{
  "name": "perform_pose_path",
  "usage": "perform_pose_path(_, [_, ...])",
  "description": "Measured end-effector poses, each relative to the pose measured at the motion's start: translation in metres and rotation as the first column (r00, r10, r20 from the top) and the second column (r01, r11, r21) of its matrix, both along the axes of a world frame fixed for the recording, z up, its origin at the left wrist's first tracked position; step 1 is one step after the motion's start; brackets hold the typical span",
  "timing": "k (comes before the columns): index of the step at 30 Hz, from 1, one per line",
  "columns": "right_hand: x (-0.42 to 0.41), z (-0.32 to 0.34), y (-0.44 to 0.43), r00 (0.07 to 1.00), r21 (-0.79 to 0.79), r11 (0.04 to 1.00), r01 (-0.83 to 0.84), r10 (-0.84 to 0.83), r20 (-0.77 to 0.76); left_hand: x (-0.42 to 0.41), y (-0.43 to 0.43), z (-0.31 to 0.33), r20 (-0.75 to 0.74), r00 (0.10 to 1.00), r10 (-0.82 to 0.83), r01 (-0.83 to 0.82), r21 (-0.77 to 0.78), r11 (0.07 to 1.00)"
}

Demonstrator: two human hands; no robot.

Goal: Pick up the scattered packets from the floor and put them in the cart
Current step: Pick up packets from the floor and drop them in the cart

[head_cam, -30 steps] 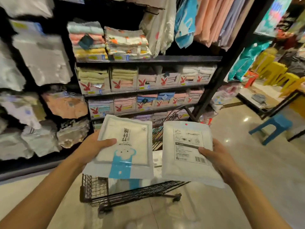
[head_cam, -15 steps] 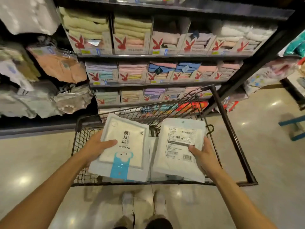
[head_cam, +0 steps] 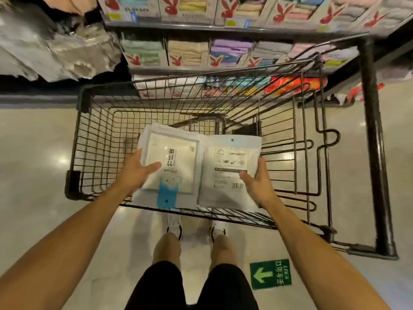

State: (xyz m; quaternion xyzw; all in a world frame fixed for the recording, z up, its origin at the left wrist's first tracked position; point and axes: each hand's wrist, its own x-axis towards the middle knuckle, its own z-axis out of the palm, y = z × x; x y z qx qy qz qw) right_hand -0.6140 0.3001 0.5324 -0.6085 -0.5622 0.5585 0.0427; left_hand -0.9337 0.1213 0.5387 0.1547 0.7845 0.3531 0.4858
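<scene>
Plastic film is slippery: my left grip (head_cam: pixel 136 173) pinches the blue-printed packet (head_cam: pixel 172 157), my right grip (head_cam: pixel 259 184) the barcode packet (head_cam: pixel 225 193), over the cart (head_cam: pixel 72 182) at its near edge; either may slide outside.

Left packet (head_cam: pixel 176 157) in left hand (head_cam: pixel 134 173), just beside right packet (head_cam: pixel 225 193) in right hand (head_cam: pixel 259 182); both over cart (head_cam: pixel 83 97). Shelving (head_cam: pixel 223 27) beyond cart.

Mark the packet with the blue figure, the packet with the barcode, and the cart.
packet with the blue figure (head_cam: pixel 176 153), head view, its white middle panel.
packet with the barcode (head_cam: pixel 225 182), head view, its printed back.
cart (head_cam: pixel 96 148), head view, its left wire wall.
</scene>
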Motion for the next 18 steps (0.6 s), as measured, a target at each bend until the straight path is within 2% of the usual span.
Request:
perform_pose_path(6, [-0.001,-0.012,0.003,0.977,0.088,0.992,-0.093,0.074,0.198,0.011,0.006,-0.004,-0.088,0.996,0.022,-0.022,0.001,1.0])
perform_pose_path(12, [-0.009,-0.002,0.0,0.955,0.078,0.989,-0.122,0.096,0.282,0.01,0.003,-0.003,-0.191,0.982,-0.006,-0.015,-0.105,0.994])
perform_pose_path(14, [-0.009,0.007,0.0,0.951,0.06,0.992,-0.109,0.087,0.297,0.01,0.005,0.0,-0.264,0.961,-0.086,0.037,-0.186,0.982])
perform_pose_path(16, [-0.008,0.018,0.001,0.943,0.066,0.991,-0.117,0.09,0.321,0.01,0.005,0.005,-0.347,0.908,-0.233,0.125,-0.306,0.944])
perform_pose_path(18, [-0.007,0.034,0.006,0.916,0.086,0.977,-0.194,0.149,0.373,0.011,0.008,0.022,-0.387,0.859,-0.334,0.173,-0.395,0.902])
